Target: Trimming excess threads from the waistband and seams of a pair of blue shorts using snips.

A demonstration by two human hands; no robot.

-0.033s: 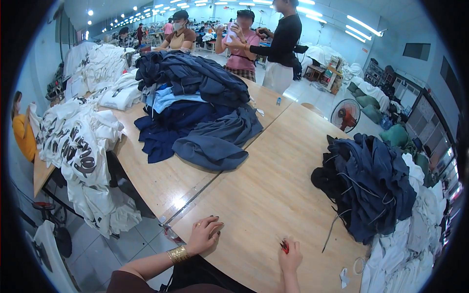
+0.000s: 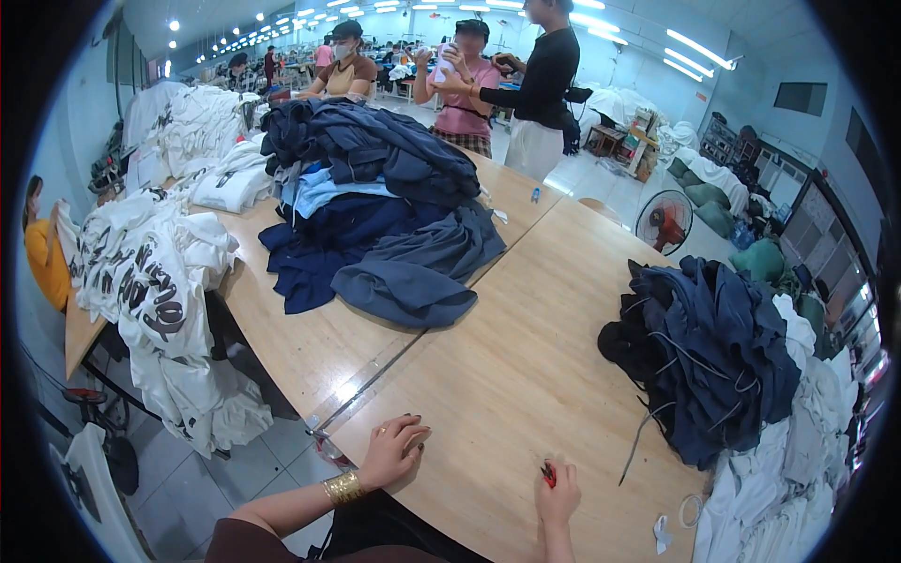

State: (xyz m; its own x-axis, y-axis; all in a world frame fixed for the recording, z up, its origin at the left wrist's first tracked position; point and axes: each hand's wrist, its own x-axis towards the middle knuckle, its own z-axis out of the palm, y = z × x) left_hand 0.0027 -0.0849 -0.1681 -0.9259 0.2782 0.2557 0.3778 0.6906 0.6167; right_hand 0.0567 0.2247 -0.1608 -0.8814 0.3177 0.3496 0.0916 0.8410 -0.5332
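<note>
My left hand (image 2: 389, 450) rests palm-down on the near edge of a long wooden table (image 2: 507, 375). Its fingers are loosely spread and hold nothing, and a gold bracelet sits on the wrist. My right hand (image 2: 560, 493) lies on the table a little to the right, closed around a small red-handled cutting tool (image 2: 548, 474). A heap of dark navy garments with drawcords (image 2: 713, 357) lies to the right of that hand, an arm's reach away. The bare wood between my hands carries nothing.
A bigger mound of navy and blue garments (image 2: 385, 216) covers the table's middle. White printed shirts (image 2: 150, 272) hang over the left edge, white cloth (image 2: 798, 469) lies at the right. Three people stand at the far end (image 2: 535, 84). A red floor fan (image 2: 664, 222) stands beyond the table.
</note>
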